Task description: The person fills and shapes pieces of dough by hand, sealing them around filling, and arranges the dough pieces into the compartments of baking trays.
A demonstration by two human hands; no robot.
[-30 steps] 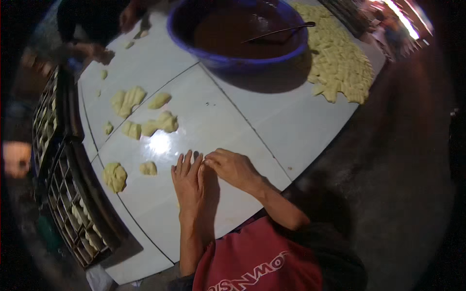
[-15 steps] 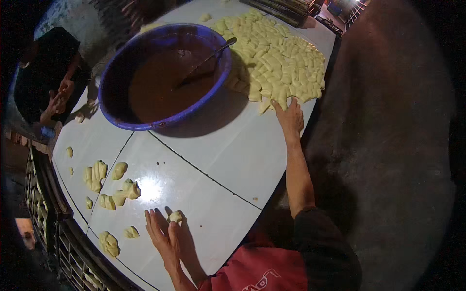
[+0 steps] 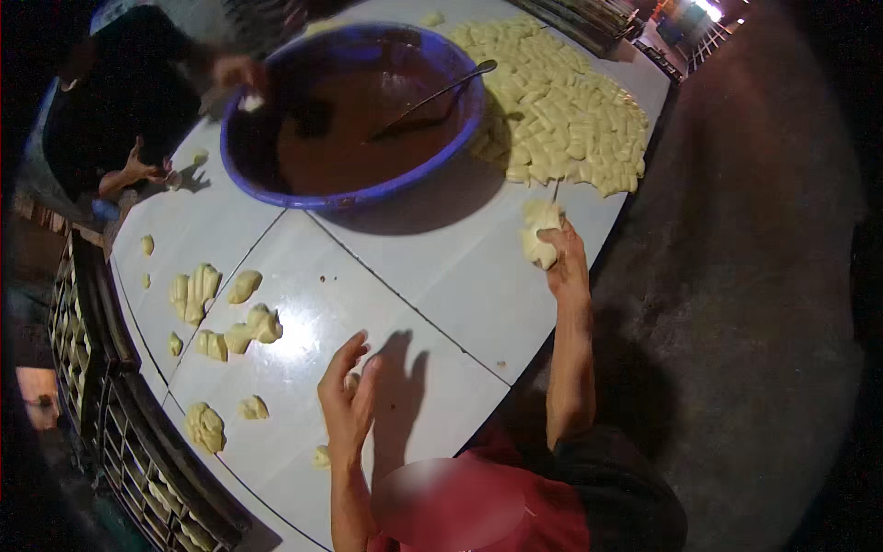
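Observation:
My right hand [image 3: 567, 258] grips a clump of pale yellow dough [image 3: 540, 235], lifted just in front of a broad spread of small dough pieces [image 3: 579, 115] at the far right of the table. Over the near part of the table is my left hand [image 3: 348, 397], open, thumb and fingers apart. A small dough lump [image 3: 352, 380] shows partly between its thumb and fingers; it seems to lie on the table behind them. Another lump [image 3: 321, 457] lies beside my left wrist. More dough pieces [image 3: 195, 293] are scattered toward the left.
A large blue basin [image 3: 345, 198] of brown liquid, a long-handled utensil [image 3: 432, 99] leaning in it, stands on the white tiled table [image 3: 432, 276]. Across the left side a co-worker's hand [image 3: 237, 74] holds something whitish at the rim. Dark racks [image 3: 152, 460] line the left edge.
My right hand has pulled a clump of dough away from the spread, toward me. My left hand has shifted right, fingers more curled. The co-worker's hand has moved to the basin. The view has shifted slightly.

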